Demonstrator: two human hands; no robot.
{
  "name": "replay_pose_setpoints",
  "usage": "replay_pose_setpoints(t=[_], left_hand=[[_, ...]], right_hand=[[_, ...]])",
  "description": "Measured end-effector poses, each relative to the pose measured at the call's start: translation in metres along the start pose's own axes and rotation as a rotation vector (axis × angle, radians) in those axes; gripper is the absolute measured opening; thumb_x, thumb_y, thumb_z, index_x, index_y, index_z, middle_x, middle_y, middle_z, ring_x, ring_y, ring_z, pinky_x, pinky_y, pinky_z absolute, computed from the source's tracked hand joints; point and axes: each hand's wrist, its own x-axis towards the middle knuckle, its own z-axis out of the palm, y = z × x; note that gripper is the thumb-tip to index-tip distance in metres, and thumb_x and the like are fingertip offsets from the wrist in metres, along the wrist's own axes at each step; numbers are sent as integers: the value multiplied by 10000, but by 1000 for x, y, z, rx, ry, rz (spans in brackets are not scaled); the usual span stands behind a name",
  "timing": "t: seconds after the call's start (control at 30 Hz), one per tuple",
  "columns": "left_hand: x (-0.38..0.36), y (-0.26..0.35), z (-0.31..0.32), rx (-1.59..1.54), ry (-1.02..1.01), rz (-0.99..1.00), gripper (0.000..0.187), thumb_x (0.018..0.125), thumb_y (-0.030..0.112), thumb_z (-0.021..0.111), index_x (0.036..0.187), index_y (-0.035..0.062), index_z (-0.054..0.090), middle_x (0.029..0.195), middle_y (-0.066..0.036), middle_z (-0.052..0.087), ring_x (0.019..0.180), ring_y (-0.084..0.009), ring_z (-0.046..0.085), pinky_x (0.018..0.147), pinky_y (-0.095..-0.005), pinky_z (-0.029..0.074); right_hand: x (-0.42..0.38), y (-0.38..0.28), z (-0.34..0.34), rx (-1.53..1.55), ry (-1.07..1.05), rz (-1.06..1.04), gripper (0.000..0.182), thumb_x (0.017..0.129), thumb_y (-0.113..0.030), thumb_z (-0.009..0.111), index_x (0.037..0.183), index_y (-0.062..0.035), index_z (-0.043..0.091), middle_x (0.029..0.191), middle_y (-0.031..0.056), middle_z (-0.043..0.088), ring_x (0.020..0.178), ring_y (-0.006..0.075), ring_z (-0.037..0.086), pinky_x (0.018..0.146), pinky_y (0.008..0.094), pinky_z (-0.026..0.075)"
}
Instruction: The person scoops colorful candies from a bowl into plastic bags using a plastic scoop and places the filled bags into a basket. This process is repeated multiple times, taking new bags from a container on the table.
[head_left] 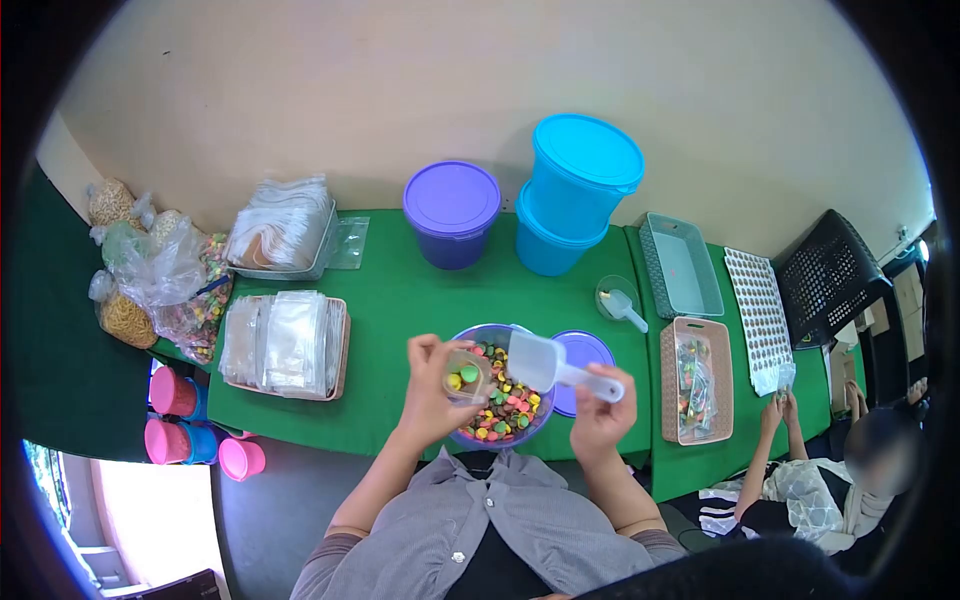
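Note:
My left hand [431, 394] grips a small clear plastic cup [467, 379] with green and yellow pieces in it. In my right hand [604, 422] is the handle of a white translucent scoop [537, 360]; its blade hangs over a purple tub. Whether the scoop carries anything cannot be made out. Below both hands stands the open tub [547, 411], filled with small round colourful snack pieces [507, 413]. The cup is above the tub's left side, partly hiding its contents. Beside the tub's right side lies a purple lid [583, 357].
Behind stand a lidded purple bucket [452, 215] and stacked blue buckets [580, 190]. A small bowl with another scoop [625, 308] sits right. Left are baskets of plastic bags [290, 345] and bagged snacks [185, 270]. At right are a pink basket [697, 380], a sticker sheet [758, 310] and a co-worker [830, 490].

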Motion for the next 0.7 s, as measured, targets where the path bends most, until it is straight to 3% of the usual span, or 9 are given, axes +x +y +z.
replay_pose_setpoints(t=[0.1,0.2,0.23,0.37,0.43,0.47,0.53,0.63,0.7], left_hand=[[-2,-9,-8,-194,134,-45,752,670,231,809,1309,45,458,1204,-111,424,1095,-271,539,926,-408,454],[1,2,-16,-679,211,-91,814,767,294,788,1411,23,369,1231,-100,430,1117,-225,540,929,-353,452],[2,7,-18,-936,244,-122,833,816,322,766,1455,19,324,1233,-100,469,1106,-192,549,928,-315,447],[-2,-10,-24,-885,153,-106,685,947,421,576,1439,1,352,1266,-119,499,1093,-203,575,942,-314,443],[-6,-7,-25,-853,-3,-273,577,1014,434,406,1393,0,434,1262,-128,528,1127,-206,554,969,-328,427],[-6,-6,-23,-853,-6,-274,577,1014,434,406,1393,0,434,1262,-128,528,1127,-206,554,969,-328,427],[-5,-3,-12,-745,-148,-113,550,1029,428,349,1332,-1,513,1263,-117,525,1139,-201,534,979,-331,412],[-3,7,-1,-627,-196,25,546,1029,428,341,1315,7,537,1274,-127,514,1150,-198,512,1001,-346,389],[-7,15,8,-688,-88,9,427,1007,356,474,1234,15,594,1236,-109,545,1071,-160,547,926,-319,446]], right_hand=[[9,19,5,194,135,310,241,889,-39,667,1096,22,560,950,84,643,878,133,643,764,268,525],[-6,67,1,239,-250,745,221,907,-70,643,1093,17,561,905,71,649,843,129,642,714,263,525],[-12,74,1,241,-253,743,221,907,-70,643,1093,17,561,905,71,649,843,129,642,714,263,525],[-5,54,5,-333,-495,622,284,862,-95,672,1107,19,584,1017,119,654,974,199,632,791,315,520],[9,34,12,-756,-237,24,318,861,-133,684,1123,16,585,1091,119,627,1062,213,589,862,323,494],[14,26,15,-757,-236,27,318,861,-133,684,1123,16,585,1091,119,627,1062,213,589,862,323,494],[18,16,21,-42,-285,297,323,854,-146,710,1125,-7,601,1081,104,629,979,202,616,894,323,464],[7,18,30,440,-393,559,300,863,-131,713,1114,-3,610,1085,86,628,982,176,612,887,312,468],[2,20,33,621,-361,715,264,872,-96,705,1102,2,619,1053,60,635,952,137,613,836,282,483]])
